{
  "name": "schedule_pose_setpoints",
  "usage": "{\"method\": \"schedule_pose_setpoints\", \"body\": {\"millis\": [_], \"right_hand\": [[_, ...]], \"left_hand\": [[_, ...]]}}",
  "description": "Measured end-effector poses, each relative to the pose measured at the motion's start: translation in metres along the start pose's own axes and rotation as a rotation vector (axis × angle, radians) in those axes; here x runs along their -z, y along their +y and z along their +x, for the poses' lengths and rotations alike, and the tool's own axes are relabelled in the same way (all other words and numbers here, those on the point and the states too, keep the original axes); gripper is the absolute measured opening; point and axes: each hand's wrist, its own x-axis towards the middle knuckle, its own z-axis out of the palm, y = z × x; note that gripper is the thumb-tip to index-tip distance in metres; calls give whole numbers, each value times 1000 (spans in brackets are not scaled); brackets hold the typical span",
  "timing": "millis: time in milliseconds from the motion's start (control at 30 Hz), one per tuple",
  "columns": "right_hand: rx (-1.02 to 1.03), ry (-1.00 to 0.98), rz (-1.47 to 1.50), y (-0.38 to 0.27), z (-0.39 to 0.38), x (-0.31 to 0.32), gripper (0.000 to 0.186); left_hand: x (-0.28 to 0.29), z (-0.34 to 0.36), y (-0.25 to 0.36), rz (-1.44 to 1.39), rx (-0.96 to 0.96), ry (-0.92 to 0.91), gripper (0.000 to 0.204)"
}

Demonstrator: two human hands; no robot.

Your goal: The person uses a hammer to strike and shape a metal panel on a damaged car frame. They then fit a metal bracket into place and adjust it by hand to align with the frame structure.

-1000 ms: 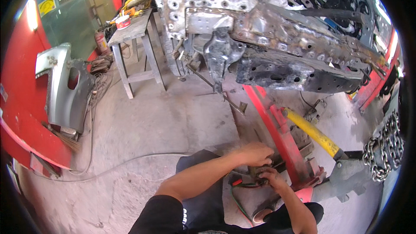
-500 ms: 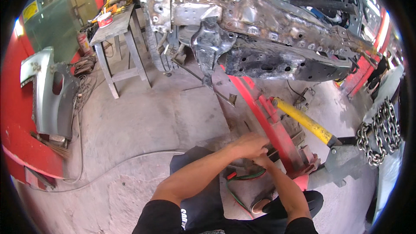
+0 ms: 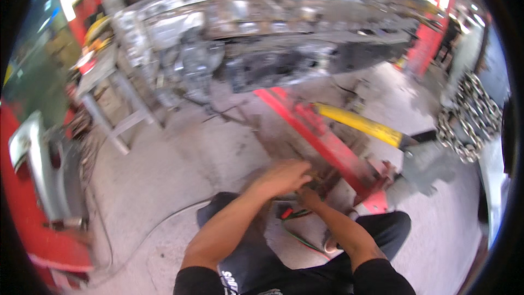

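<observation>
Low between my knees, my left hand (image 3: 290,177) curls its fingers just beside my right hand (image 3: 310,198). Both look closed around something small and dark that the blur and the fingers hide. Right below them lies a thin green and red hose or cable (image 3: 299,237) with a red end piece (image 3: 286,213), on the floor by my shoe. Close on the right of my hands slants a red steel beam (image 3: 322,145), which runs from under the car body to a grey base. A yellow cylinder (image 3: 360,124) joins that beam higher up.
Ahead stands a stripped, damaged car frame (image 3: 273,54). A heavy chain (image 3: 470,117) hangs at the right. On the left are a wooden stand (image 3: 98,79) with tools, a silver fender (image 3: 46,169) against a red lift part, and a grey hose (image 3: 158,223) along the floor.
My view has tilted and shifted, so the scene sits differently and is blurred. Both hands stay close together, with the left one's fingers still bent.
</observation>
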Motion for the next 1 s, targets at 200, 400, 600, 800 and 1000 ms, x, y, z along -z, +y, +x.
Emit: {"method": "schedule_pose_setpoints", "body": {"millis": [200,400,600,800,1000], "right_hand": [[-79,-72,51,-16,0,24,41],[-25,38,93,-18,-9,38,36],[36,-6,126,-22,-6,53,35],[34,-25,51,-46,-43,128,43],[201,-24,52,-24,-77,196,41]], "left_hand": [[12,-7,11,-37,-10,51,40],[8,0,21,-17,-70,65,38],[10,-2,18,3,-48,35,39],[7,-7,13,24,-42,56,37],[6,-9,15,15,-82,52,35]]}}
